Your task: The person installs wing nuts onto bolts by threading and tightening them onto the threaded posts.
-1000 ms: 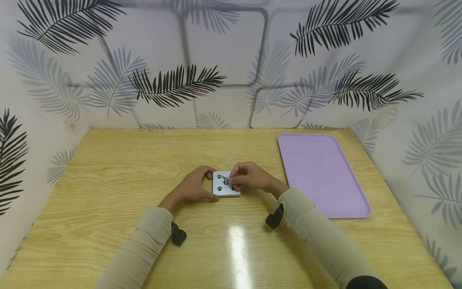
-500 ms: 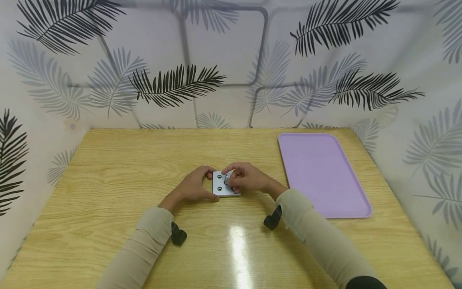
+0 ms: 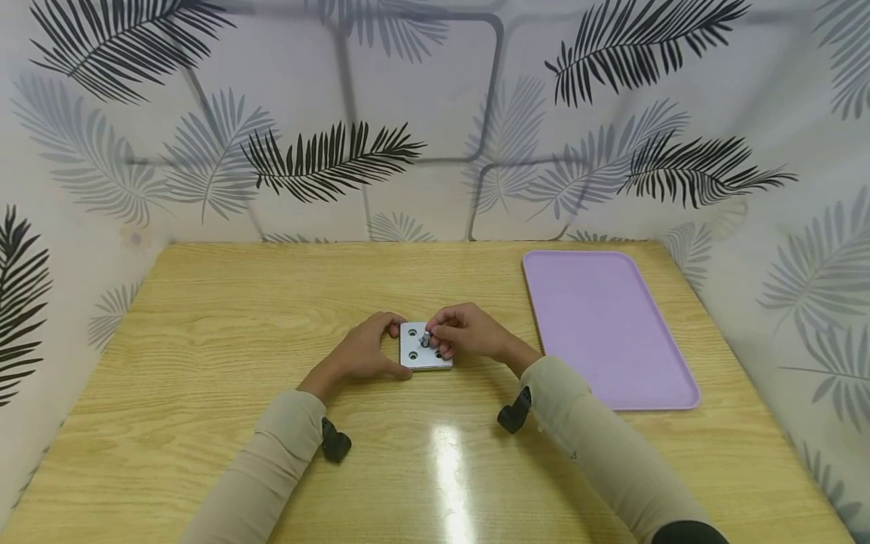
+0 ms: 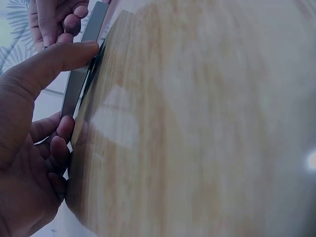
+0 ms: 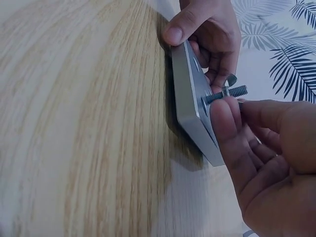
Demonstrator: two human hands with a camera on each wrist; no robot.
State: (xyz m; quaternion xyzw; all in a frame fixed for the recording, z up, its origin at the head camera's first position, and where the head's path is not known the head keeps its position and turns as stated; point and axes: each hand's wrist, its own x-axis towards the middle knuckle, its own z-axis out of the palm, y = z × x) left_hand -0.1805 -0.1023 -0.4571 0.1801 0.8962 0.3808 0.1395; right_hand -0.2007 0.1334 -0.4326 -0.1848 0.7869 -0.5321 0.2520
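Observation:
A square silver metal plate [image 3: 425, 360] with several holes lies on the wooden table. From its middle a threaded bolt [image 5: 239, 91] stands up, with a wing nut [image 5: 230, 80] partway along the thread. My left hand [image 3: 367, 351] grips the plate by its left side, thumb at the near edge and fingers at the far edge. Thumb and index finger of my right hand [image 3: 472, 332] pinch the wing nut; one wing shows above the fingertips, while the other is hidden between them. In the left wrist view the plate [image 4: 81, 69] appears edge-on under the thumb.
A light purple tray [image 3: 605, 325] lies to the right, beyond the right forearm. The wooden table [image 3: 238, 302] ends at the back against a leaf-patterned cloth [image 3: 435, 196].
My right fingers have turned at the wing nut: the index finger reached forward over it half a second ago and is now drawn back. Left hand and plate have stayed put.

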